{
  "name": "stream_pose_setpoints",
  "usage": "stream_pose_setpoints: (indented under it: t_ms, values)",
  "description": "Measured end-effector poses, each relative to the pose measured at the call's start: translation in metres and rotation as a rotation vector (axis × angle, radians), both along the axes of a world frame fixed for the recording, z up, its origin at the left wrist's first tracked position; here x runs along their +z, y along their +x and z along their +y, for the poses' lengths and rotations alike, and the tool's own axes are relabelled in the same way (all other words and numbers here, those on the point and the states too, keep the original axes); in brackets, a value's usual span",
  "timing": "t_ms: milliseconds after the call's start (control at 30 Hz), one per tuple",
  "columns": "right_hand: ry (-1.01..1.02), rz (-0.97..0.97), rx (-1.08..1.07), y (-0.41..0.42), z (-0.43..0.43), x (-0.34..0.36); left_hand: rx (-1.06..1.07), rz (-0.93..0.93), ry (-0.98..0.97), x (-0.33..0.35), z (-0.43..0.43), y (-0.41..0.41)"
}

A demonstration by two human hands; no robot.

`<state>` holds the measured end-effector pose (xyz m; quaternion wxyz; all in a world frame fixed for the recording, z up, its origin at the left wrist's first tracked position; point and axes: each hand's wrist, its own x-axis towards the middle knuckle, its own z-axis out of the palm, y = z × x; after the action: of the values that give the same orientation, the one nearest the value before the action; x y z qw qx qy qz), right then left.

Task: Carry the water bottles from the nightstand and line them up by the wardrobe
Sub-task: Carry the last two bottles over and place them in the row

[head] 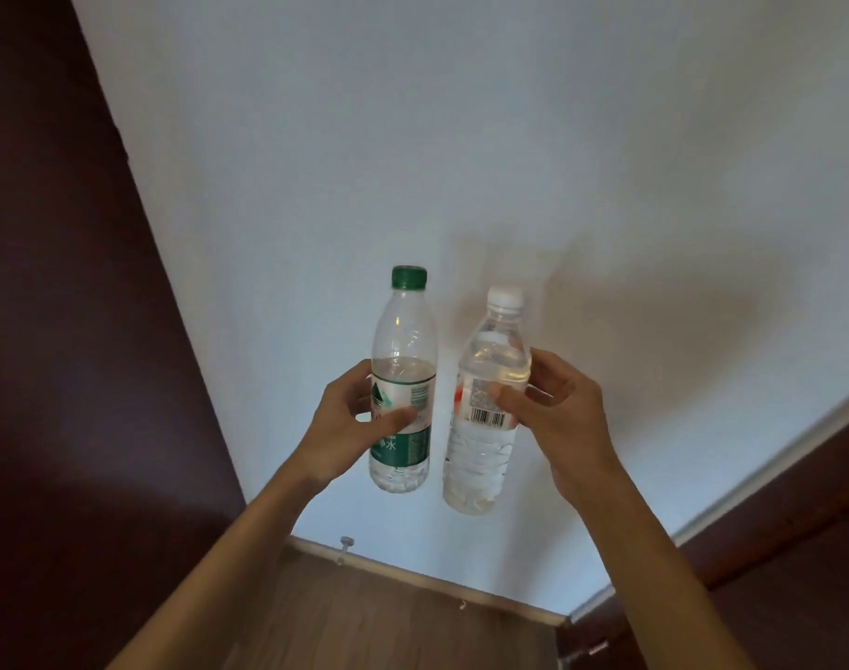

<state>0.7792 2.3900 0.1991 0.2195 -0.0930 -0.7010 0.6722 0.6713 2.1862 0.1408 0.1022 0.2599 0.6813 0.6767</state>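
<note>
Across the upper and central field, a white wall (461, 137) fills most of the view. Along the left edge, a dark brown panel (60, 331) runs top to bottom; the frame cuts it off, and whether it is a wardrobe side or a door cannot be determined. A wood floor (364, 621) occupies the lower centre, partly hidden by both forearms. A second dark surface (799, 563) at lower right is in shadow and hard to make out.

Two water bottles are held in the air in front of the wall, above the floor, side by side with a narrow gap between them.
- The green-capped bottle (403, 331) is close to upright. Its water level sits near the top of the label.
- The white-capped bottle (478, 466) leans with its cap slightly to the right. Its water level is near the shoulder.

The left hand (345, 427) grips the green-capped bottle at the label: thumb across the front, fingers wrapped behind and largely hidden. The right hand (562, 418) grips the white-capped bottle: thumb on the barcode, fingers curled round the far side.

A pale baseboard (412, 577) joins wall and floor. A small stopper-like fitting (346, 546) projects from it; detail is too small to resolve.
</note>
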Motion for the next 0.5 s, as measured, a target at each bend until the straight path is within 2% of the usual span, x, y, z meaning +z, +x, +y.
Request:
stream_pose_setpoints:
  t_ms: [233,500]
  values:
    - [0.014,0.028,0.291,-0.071,0.000,-0.005,0.240,0.058,-0.011,0.007,-0.018,-0.019]
    - [-0.014,0.048,0.551,-0.140,0.022,0.000,0.493,0.028,0.005,0.010,-0.009,-0.028]
